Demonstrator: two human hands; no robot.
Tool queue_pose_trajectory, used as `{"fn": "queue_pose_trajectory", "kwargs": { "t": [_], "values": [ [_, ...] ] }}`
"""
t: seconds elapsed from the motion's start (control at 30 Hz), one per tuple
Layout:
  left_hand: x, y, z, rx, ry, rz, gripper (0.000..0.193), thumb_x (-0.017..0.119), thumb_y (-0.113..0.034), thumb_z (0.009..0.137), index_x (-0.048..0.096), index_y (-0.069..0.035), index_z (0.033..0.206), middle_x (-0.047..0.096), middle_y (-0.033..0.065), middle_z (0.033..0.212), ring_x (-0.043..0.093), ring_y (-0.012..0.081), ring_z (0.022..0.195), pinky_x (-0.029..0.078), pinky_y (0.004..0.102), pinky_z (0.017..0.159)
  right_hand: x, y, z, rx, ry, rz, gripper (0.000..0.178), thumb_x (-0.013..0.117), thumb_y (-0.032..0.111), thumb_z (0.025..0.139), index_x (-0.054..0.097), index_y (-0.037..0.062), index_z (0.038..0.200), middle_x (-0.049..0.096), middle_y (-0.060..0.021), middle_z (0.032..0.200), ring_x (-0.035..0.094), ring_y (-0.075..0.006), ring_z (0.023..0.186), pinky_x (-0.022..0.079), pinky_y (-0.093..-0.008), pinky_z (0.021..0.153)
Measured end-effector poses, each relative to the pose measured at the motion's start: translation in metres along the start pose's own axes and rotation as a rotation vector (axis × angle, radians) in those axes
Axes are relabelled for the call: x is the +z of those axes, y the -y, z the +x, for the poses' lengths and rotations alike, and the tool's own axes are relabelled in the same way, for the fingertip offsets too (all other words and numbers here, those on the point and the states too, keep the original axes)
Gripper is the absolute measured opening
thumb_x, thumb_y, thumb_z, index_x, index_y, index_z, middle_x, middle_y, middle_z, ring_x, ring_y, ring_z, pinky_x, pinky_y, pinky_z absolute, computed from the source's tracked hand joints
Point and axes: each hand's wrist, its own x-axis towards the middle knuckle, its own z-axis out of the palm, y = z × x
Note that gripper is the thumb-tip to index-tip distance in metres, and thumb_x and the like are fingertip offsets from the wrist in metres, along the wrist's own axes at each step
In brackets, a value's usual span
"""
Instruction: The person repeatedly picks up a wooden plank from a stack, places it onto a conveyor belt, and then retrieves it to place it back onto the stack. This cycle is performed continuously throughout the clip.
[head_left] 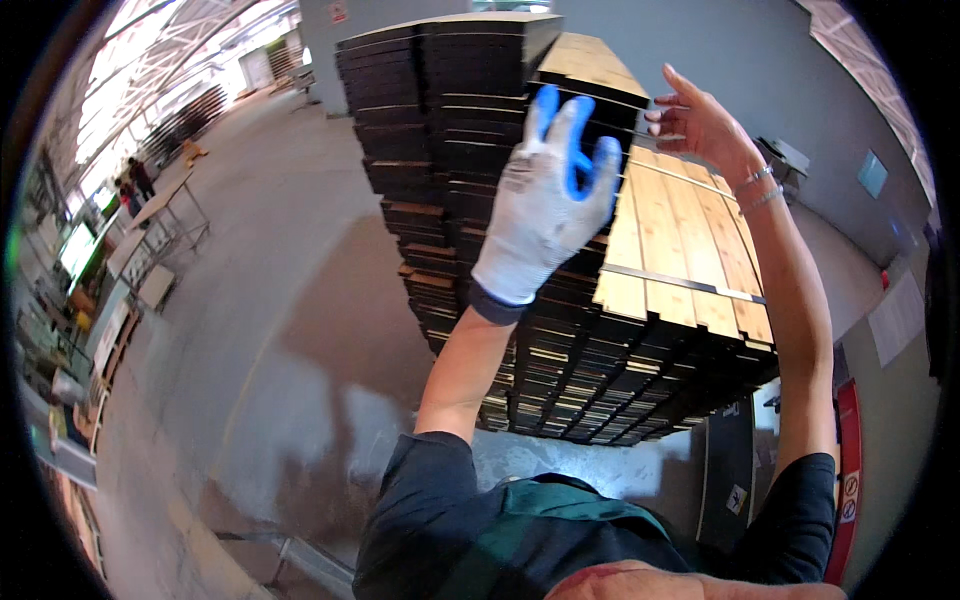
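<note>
Here we are, both hands raised over a big strapped stack of dark-edged, pale-topped wooden boards [440, 140], filling the upper centre of the frame. Our left hand [550, 190], in a white knit glove with blue fingertips, spreads wide in front of the stack's dark side; we can't tell whether it touches. And our bare right hand [700, 125], upper right of centre, is open too, fingers loosely bent, near the corner of the top pale wooden board [592, 60]. Below it, a flat silver-grey strap [690, 284] crosses the lower pale tops. Grey concrete floor [250, 330] spreads across the left!
</note>
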Motion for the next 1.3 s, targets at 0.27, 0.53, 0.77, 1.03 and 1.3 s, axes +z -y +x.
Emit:
{"fn": "queue_pose_trajectory", "kwargs": {
  "t": [0.27, 0.53, 0.77, 1.03, 1.3],
  "values": [
    [0.013, 0.009, -0.002, 0.443, -0.016, 0.194, 0.049, 0.061, -0.034, 0.092, 0.057, 0.006, 0.119, 0.051, 0.0382, 0.122, 0.063, 0.0441, 0.104, 0.051, 0.0476, 0.089, 0.002, -0.009, 0.053, -0.084, 0.006, -0.075, 0.04, 0.058, 0.032, 0.095, 0.063, 0.0099, 0.128, 0.067, -0.0065, 0.11, 0.065, -0.009, 0.094, 0.052, -0.0185, 0.078],
    [0.005, -0.003, -0.034, -0.068, 0.497, -0.793, 0.044, 0.059, -0.034, 0.096, 0.059, 0.002, 0.122, 0.064, 0.0208, 0.114, 0.067, 0.0235, 0.099, 0.053, 0.0321, 0.084, -0.019, -0.02, -0.067, -0.727, 0.017, -0.4, 0.053, 0.062, 0.032, 0.094, 0.051, 0.0002, 0.135, 0.058, -0.0141, 0.131, 0.06, -0.0198, 0.114, 0.05, -0.0311, 0.098],
    [0.064, -0.012, -0.074, 0.416, 0.322, -0.748, 0.054, 0.054, -0.007, 0.093, 0.036, 0.008, 0.142, 0.048, 0.0288, 0.132, 0.055, 0.0389, 0.118, 0.047, 0.0408, 0.102, -0.016, -0.042, -0.242, -0.632, -0.474, -0.274, 0.04, 0.058, 0.025, 0.095, 0.057, -0.0017, 0.125, 0.063, -0.018, 0.12, 0.064, -0.0205, 0.106, 0.055, -0.0311, 0.089],
    [0.143, -0.096, -0.179, 0.557, 0.439, -0.661, 0.043, 0.062, -0.011, 0.092, 0.049, 0.006, 0.129, 0.062, 0.0239, 0.109, 0.061, 0.0407, 0.098, 0.051, 0.0439, 0.088, 0.012, -0.052, -0.399, 0.031, -0.884, 0.332, 0.039, 0.06, 0.022, 0.088, 0.059, -0.0083, 0.113, 0.068, -0.0148, 0.099, 0.066, -0.0186, 0.082, 0.054, -0.0292, 0.075],
    [0.187, -0.189, -0.253, -1.504, 1.465, -1.832, 0.041, 0.06, -0.011, 0.093, 0.047, 0.001, 0.131, 0.061, 0.0215, 0.112, 0.062, 0.0325, 0.1, 0.052, 0.0374, 0.086, 0.015, -0.114, -0.513, 0.219, -1.325, 0.092, 0.033, 0.066, 0.019, 0.089, 0.061, -0.0103, 0.104, 0.068, -0.0098, 0.086, 0.063, -0.0114, 0.07, 0.052, -0.0246, 0.062]
  ]
}}
